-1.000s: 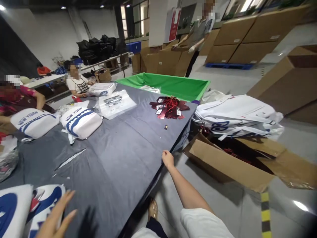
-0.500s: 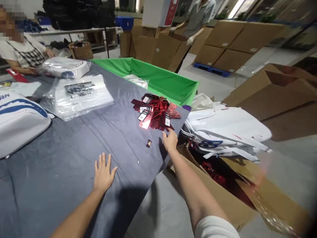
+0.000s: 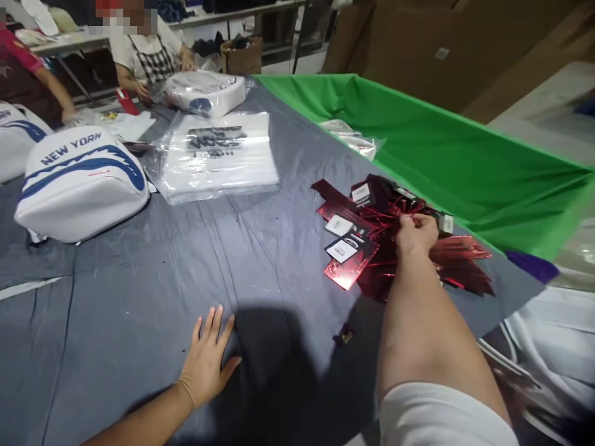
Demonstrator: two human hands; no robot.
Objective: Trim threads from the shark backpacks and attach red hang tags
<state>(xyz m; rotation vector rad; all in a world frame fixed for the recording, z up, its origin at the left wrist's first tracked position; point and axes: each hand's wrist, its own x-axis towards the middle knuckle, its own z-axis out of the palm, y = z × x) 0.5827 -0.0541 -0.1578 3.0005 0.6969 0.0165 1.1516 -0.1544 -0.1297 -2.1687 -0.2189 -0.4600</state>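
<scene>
My left hand (image 3: 209, 356) lies flat on the grey cloth-covered table (image 3: 232, 248), fingers spread, holding nothing. My right hand (image 3: 417, 232) reaches over a fanned bunch of shiny red hang tags (image 3: 381, 272). Its fingers are pinched together at the middle of the bunch, where the red strings meet; the fingertips are partly hidden. Black labels with white barcode stickers (image 3: 343, 249) lie on the tags. Nearer to me, a small dark scrap (image 3: 344, 336) rests on the table in shadow.
At left stands a white backpack (image 3: 83, 186) lettered NEW YORK. Behind it lie a stack of clear plastic bags (image 3: 223, 161) and a wrapped white backpack (image 3: 204, 93) before a co-worker (image 3: 153, 56). A green fabric bin (image 3: 446, 142) borders the far edge; white bags (image 3: 558, 347) sit at lower right.
My right hand has moved forward from the near edge of the hang tags onto their middle and closed. My view has turned left; my left hand stays flat on the table.
</scene>
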